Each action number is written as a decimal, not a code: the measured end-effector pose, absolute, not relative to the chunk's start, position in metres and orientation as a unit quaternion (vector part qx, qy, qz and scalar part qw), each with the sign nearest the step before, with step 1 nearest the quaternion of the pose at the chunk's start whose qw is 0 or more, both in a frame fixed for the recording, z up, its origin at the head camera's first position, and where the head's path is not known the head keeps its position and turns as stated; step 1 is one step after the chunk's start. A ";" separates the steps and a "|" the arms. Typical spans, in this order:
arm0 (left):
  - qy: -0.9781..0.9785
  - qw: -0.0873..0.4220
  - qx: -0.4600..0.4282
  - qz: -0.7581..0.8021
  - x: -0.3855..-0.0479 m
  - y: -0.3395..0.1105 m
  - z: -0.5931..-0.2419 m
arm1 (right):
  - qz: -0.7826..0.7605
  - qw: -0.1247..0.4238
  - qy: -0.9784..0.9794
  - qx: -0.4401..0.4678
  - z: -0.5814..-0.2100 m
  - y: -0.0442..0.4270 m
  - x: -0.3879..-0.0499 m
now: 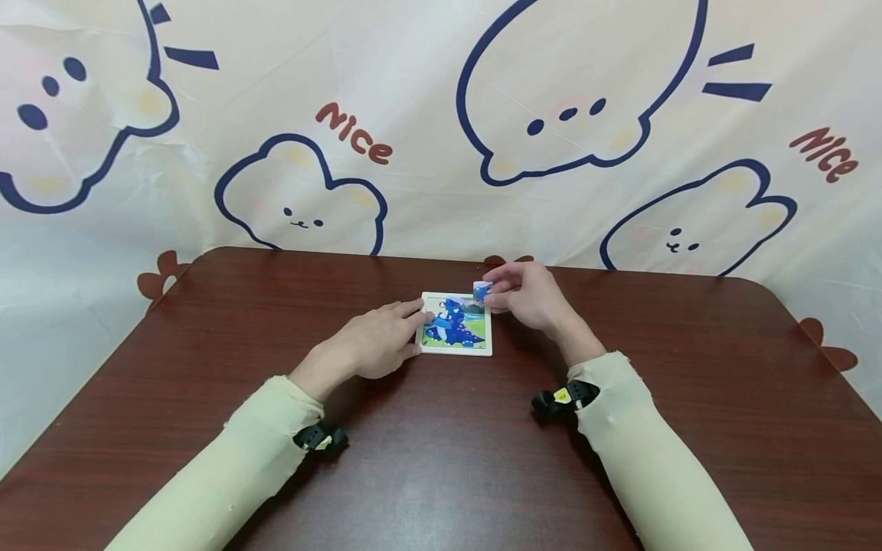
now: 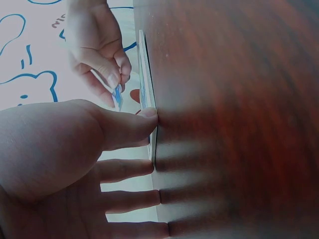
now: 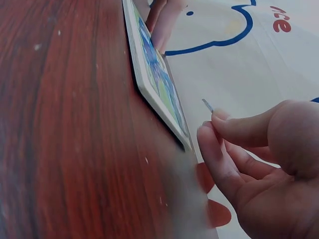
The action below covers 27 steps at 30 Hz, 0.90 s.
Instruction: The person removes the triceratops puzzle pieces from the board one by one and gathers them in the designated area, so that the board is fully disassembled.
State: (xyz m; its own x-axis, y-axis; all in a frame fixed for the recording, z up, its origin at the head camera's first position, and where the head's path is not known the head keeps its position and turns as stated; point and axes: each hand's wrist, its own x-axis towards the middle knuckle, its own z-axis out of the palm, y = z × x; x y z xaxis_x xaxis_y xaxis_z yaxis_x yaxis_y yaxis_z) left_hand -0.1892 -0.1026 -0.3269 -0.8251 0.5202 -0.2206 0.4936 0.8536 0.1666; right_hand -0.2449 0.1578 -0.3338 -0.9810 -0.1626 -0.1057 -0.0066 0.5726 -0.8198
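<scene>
A square jigsaw puzzle with a white frame and a blue dinosaur picture lies flat on the table. My left hand rests at its left edge, fingers extended, with fingertips on the frame and picture. In the left wrist view the thumb touches the frame's side and the other fingers reach down to the table. Over the puzzle's top right corner, my right hand pinches a small blue and white puzzle piece between thumb and fingertips. The right wrist view shows this piece edge-on, apart from the board.
The dark brown wooden table has rounded far corners. Behind it hangs a pale curtain with cartoon animals and lettering. Black wrist devices sit below both sleeves.
</scene>
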 end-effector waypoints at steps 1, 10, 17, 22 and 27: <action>0.954 0.129 0.266 0.052 -0.189 -0.103 -0.327 | -0.460 0.085 0.883 -0.046 -0.334 0.159 -0.245; 0.953 0.125 0.268 0.060 -0.189 -0.104 -0.328 | -0.452 0.095 0.886 -0.034 -0.336 0.177 -0.248; 0.953 0.128 0.267 0.067 -0.189 -0.104 -0.327 | -0.448 0.105 0.887 -0.029 -0.337 0.189 -0.248; 0.953 0.131 0.266 0.068 -0.189 -0.103 -0.327 | -0.426 0.105 0.898 -0.018 -0.337 0.193 -0.249; 0.953 0.131 0.266 0.067 -0.189 -0.103 -0.327 | -0.406 0.101 0.908 -0.008 -0.338 0.195 -0.250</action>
